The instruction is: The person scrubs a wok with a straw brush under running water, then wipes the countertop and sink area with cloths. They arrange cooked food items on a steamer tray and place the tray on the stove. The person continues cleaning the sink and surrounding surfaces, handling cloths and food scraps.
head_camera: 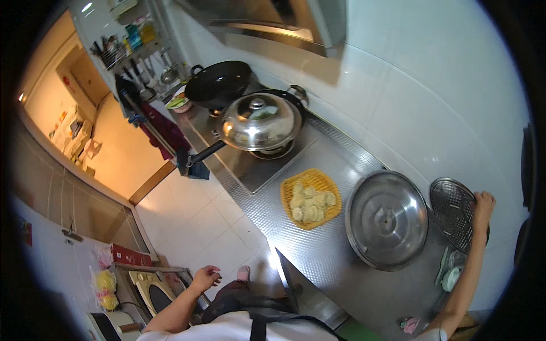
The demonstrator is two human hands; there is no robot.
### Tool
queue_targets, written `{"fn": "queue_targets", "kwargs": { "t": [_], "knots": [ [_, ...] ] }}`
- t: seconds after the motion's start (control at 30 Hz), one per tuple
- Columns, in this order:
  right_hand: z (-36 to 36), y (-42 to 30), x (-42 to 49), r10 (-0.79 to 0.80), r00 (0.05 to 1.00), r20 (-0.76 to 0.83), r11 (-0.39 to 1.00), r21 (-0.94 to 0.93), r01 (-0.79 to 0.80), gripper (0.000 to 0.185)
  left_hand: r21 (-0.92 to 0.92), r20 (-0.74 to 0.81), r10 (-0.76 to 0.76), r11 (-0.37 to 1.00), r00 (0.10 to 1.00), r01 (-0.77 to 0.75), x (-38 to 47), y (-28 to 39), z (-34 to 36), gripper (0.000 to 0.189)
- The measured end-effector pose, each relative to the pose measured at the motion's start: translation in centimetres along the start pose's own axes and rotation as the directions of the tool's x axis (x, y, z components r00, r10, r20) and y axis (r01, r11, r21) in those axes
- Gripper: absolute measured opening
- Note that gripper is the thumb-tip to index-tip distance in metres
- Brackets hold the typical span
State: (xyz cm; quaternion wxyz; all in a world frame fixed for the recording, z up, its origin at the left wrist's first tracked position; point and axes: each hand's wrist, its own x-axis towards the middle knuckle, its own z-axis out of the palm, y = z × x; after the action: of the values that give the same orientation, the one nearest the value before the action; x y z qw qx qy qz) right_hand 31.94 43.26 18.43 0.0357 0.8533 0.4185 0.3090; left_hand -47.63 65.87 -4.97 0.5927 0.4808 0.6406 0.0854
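Observation:
My right hand (484, 206) grips the upper right rim of a round perforated metal steamer tray (452, 209), which leans near the wall at the right. Beside the tray a large round metal lid or pan (386, 221) lies on the steel counter. Left of that, a yellow woven basket (286, 204) holds several pale pieces of dough-like food (309, 202). Over the floor at the lower left, my left hand (207, 278) is empty, its fingers loosely bent and apart. A pan under a domed metal lid (258, 123) stands on the stove.
A black wok (219, 83) stands on the far burner, near a bowl of vegetables (179, 103). The covered pan's black handle (207, 152) juts over the counter's edge. At the right are a small white bowl (451, 279) and a pink crumpled cloth (410, 325). A range hood (273, 25) hangs above.

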Motion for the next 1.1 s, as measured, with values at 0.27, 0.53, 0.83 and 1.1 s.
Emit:
{"fn": "queue_targets", "kwargs": {
  "t": [0.27,0.53,0.83,1.1],
  "knots": [
    [-24.5,-28.7,0.0,-0.354,0.765,-0.539,0.801,0.247,0.545,0.022,-0.432,0.479,0.453,0.867,0.752,-0.247,0.2,19.5,-0.8,0.042],
    [-28.3,-59.9,0.7,-0.509,0.314,-0.801,0.103,0.305,0.947,0.018,-0.918,0.35,0.632,0.378,0.692,0.119,1.6,23.2,-18.4,0.056],
    [-27.9,-78.8,7.9,-0.758,0.373,-0.535,-0.171,0.715,0.678,0.046,-0.958,-0.063,0.549,0.199,0.833,-0.204,8.1,19.0,-32.5,0.053],
    [-22.0,-93.8,19.7,-0.656,0.605,-0.452,-0.05,0.826,0.562,0.035,-0.907,-0.115,0.599,0.262,0.793,-0.33,16.5,24.4,-36.9,0.056]
  ]
}}
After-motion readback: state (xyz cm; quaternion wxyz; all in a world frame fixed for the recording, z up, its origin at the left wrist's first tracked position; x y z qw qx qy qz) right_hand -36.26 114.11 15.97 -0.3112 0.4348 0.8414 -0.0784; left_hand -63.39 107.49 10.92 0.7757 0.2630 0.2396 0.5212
